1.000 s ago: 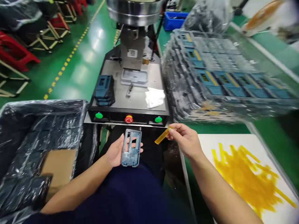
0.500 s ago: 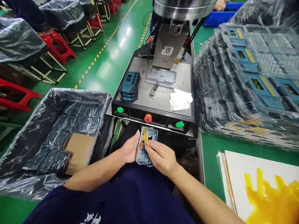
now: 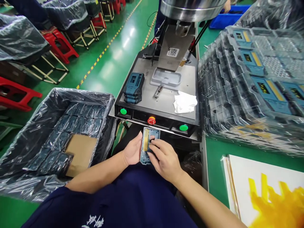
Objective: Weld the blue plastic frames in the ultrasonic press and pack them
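My left hand [image 3: 131, 150] holds a blue plastic frame [image 3: 153, 133] from its left side, just below the machine's front edge. A narrow yellow strip [image 3: 145, 140] lies flat along the frame's left side. My right hand [image 3: 165, 160] rests on the frame's lower right part, fingers pressing near its window, and hides the bottom of the frame.
Ahead stands a press [image 3: 175, 47] with a steel plate [image 3: 171, 101] holding a stack of blue frames [image 3: 134, 87], a white cloth [image 3: 185, 103] and a mould. A plastic-lined box [image 3: 66, 139] of frames lies left; stacked trays [image 3: 249, 85] and yellow strips [image 3: 273, 202] lie right.
The yellow strip now lies flat along the frame's left edge instead of being pinched upright. My right hand has shifted down and right on the frame, and the view has barely moved.
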A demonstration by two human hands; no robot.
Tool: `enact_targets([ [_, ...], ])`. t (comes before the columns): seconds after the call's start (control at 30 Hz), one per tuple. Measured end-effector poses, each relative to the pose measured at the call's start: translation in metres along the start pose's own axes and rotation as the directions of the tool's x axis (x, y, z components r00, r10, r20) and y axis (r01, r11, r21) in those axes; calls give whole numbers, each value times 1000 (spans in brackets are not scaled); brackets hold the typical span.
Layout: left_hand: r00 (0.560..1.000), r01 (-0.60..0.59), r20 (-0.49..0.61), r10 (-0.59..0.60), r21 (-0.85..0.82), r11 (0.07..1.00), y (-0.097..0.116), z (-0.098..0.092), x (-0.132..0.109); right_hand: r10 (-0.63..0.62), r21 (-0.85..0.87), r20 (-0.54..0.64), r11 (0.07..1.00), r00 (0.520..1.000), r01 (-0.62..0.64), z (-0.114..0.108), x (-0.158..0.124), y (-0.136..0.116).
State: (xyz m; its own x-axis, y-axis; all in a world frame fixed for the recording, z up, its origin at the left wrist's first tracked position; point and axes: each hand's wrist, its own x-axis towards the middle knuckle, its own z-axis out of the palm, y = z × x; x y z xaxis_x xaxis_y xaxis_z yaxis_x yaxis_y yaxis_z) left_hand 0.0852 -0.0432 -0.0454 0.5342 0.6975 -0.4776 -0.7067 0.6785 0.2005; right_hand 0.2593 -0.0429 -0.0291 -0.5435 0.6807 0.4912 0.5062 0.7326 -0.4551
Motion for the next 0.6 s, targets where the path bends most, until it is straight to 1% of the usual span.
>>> enact_targets([
  [0.07, 998, -64, 2, 64, 1, 998, 1, 1, 0, 137, -15, -9, 990, 990, -137, -2, -1, -2],
  [0.1, 995, -96, 23, 96, 4, 995, 2, 2, 0, 201, -26, 6, 979, 980, -201, -3, -1, -4],
  [0.13, 991, -124, 52, 124, 7, 992, 2, 2, 1, 253, -36, 28, 967, 967, -251, -2, -1, -5],
  [0.2, 981, -162, 105, 160, 6, 987, 2, 4, 1, 314, -58, 75, 949, 947, -310, 0, 0, -8],
  [0.3, 972, -205, 118, 204, 4, 979, 1, 5, 2, 339, -97, 118, 939, 933, -329, 6, 1, -9],
  [0.4, 962, -240, 138, 235, 20, 971, 0, 3, 3, 319, -113, 155, 946, 935, -304, 5, 6, -2],
  [0.5, 959, -237, 171, 225, 56, 970, 3, -2, 1, 273, -149, 172, 957, 947, -249, -11, 27, 22],
  [0.57, 970, -219, 129, 207, 85, 972, 7, -8, -1, 295, -210, 184, 944, 938, -256, -30, 52, 44],
  [0.6, 974, -212, 96, 203, 96, 973, 9, -11, -3, 331, -250, 196, 927, 923, -279, -41, 68, 56],
])
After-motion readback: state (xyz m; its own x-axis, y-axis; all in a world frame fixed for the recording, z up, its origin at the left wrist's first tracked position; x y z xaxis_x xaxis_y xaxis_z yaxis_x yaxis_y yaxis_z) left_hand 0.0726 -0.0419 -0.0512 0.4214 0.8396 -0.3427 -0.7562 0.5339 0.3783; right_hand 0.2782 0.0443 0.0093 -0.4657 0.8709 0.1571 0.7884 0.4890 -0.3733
